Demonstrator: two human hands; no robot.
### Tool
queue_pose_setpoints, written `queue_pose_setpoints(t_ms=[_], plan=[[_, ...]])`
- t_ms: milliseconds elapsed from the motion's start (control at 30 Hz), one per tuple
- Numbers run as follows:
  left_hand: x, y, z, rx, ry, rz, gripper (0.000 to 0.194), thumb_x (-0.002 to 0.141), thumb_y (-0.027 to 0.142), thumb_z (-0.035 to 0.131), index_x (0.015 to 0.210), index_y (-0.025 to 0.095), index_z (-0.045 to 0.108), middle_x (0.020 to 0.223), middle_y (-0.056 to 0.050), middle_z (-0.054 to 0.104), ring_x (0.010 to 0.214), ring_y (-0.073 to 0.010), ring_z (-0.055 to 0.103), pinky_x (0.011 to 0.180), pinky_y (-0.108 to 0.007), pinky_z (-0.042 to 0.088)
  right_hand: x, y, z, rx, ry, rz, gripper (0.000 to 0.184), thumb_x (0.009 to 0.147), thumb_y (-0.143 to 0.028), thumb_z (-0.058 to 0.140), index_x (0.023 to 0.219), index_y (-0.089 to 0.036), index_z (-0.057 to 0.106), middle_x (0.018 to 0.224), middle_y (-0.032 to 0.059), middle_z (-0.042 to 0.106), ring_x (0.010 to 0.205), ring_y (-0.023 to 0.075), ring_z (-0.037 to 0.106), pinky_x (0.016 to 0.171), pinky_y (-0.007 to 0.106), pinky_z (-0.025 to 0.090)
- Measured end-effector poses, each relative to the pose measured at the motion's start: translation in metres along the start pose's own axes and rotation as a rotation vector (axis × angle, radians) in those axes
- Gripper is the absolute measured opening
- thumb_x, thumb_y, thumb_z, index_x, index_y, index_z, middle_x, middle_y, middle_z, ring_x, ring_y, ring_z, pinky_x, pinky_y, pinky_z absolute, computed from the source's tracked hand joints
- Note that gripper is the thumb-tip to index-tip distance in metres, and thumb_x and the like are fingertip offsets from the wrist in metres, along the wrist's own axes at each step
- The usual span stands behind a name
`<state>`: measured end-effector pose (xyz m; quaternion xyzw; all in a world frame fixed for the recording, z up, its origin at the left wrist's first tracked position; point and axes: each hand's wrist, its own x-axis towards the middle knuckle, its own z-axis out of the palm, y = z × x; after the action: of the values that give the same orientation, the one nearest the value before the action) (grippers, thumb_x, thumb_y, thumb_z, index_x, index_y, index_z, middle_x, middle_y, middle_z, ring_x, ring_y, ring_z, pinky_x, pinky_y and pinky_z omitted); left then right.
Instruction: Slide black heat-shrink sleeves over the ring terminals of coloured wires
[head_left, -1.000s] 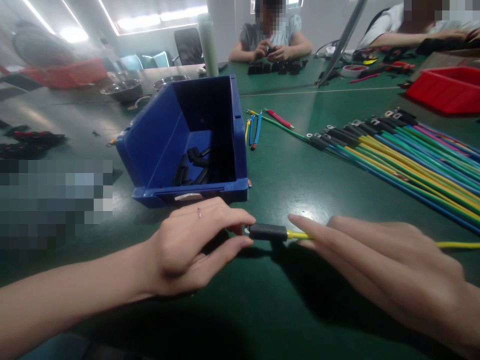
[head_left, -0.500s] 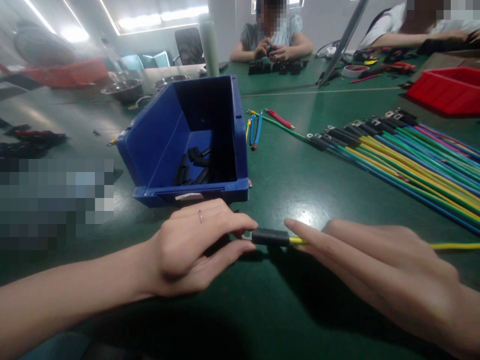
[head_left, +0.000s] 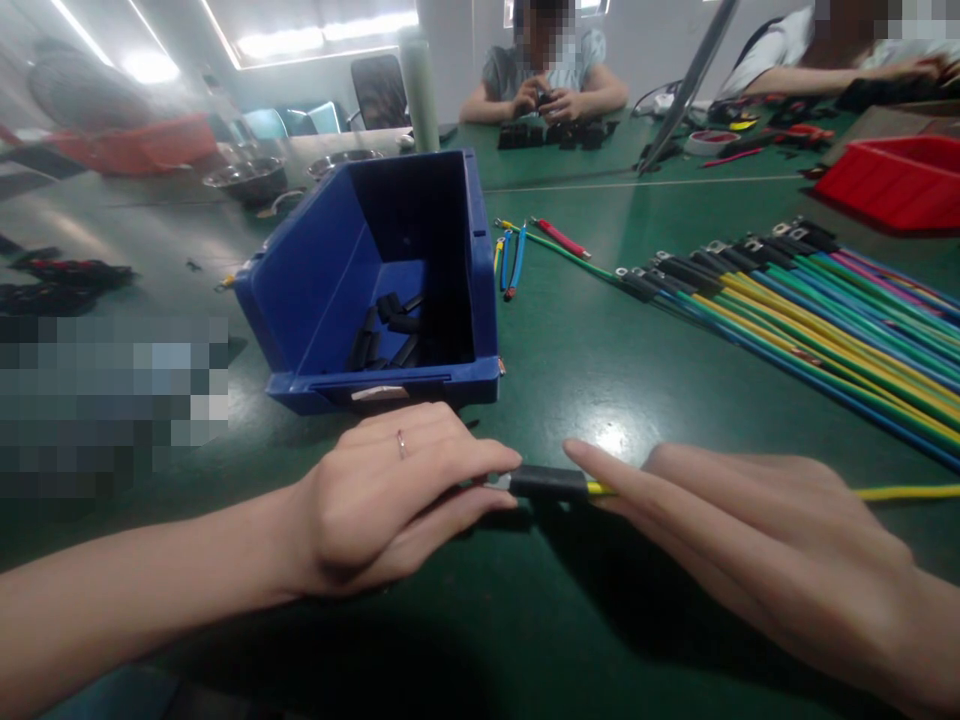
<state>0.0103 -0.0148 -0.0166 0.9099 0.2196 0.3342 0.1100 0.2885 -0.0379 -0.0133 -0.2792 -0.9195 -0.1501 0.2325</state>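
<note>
My left hand (head_left: 405, 490), with a ring on one finger, has its thumb and forefinger closed at the left end of a black sleeve (head_left: 551, 483). This sleeve sits around the end of a yellow cable (head_left: 907, 493), and a bit of its metal lug (head_left: 502, 483) shows between my left fingers. My right hand (head_left: 765, 540) is closed around the cable just right of the sleeve; its fingertips are partly hidden. Beyond my left hand stands a blue bin (head_left: 382, 388) with several short black sleeves (head_left: 405, 322) inside.
Many sleeved cables (head_left: 817, 310) lie in a row at right. Short blue wires (head_left: 515, 262) and a red wire (head_left: 561, 238) lie past the bin. A red tray (head_left: 892, 190) sits far right, metal bowls (head_left: 246, 180) back left. A person (head_left: 544, 85) works opposite.
The black sleeve has shifted slightly right along the cable, so less yellow shows before my right hand. My left fingertips moved right with it. My right fingertip moved slightly left.
</note>
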Motion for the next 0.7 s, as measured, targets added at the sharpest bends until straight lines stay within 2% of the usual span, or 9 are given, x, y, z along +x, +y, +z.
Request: queue_pose_setpoints(t_ms=[100, 400, 533, 700], plan=[[0.0002, -0.0001, -0.0004, 0.005, -0.003, -0.002, 0.016, 0.101, 0.02, 0.062, 0.115, 0.013, 0.065, 0.09, -0.006, 0.076, 0.082, -0.0116, 0.072, 0.075, -0.02, 0.059, -0.0005, -0.0014, -0.0004, 0.005, 0.003, 0.028, 0.031, 0.106, -0.02, 0.039, 0.124, -0.012, 0.062, 0.06, -0.0053, 0.041, 0.049, 0.0038, 0.035, 0.049, 0.02, 0.024], [0.0007, 0.0, -0.0017, -0.021, -0.001, 0.008, 0.016, 0.101, 0.02, 0.062, 0.114, 0.011, 0.065, 0.087, -0.006, 0.075, 0.08, -0.0117, 0.07, 0.072, -0.021, 0.058, 0.0046, -0.0014, -0.0046, 0.001, 0.013, -0.005, 0.031, 0.107, -0.017, 0.034, 0.116, -0.01, 0.063, 0.058, -0.0067, 0.04, 0.046, 0.0022, 0.034, 0.049, 0.02, 0.027], [-0.0003, 0.0, -0.0013, -0.028, -0.009, -0.003, 0.017, 0.1, 0.02, 0.063, 0.116, 0.013, 0.064, 0.087, -0.005, 0.075, 0.079, -0.0121, 0.07, 0.071, -0.021, 0.058, 0.0019, -0.0012, -0.0032, 0.026, 0.003, 0.025, 0.03, 0.106, -0.021, 0.038, 0.118, -0.012, 0.064, 0.059, -0.0053, 0.043, 0.049, 0.0035, 0.038, 0.049, 0.022, 0.026], [-0.0005, -0.0001, -0.0003, -0.032, 0.002, -0.003, 0.017, 0.099, 0.017, 0.064, 0.115, 0.012, 0.064, 0.089, -0.006, 0.075, 0.08, -0.0126, 0.07, 0.072, -0.023, 0.057, 0.0001, -0.0003, -0.0004, 0.015, 0.044, 0.005, 0.024, 0.103, -0.019, 0.045, 0.114, -0.012, 0.065, 0.061, -0.0047, 0.043, 0.051, 0.0052, 0.036, 0.049, 0.024, 0.025]])
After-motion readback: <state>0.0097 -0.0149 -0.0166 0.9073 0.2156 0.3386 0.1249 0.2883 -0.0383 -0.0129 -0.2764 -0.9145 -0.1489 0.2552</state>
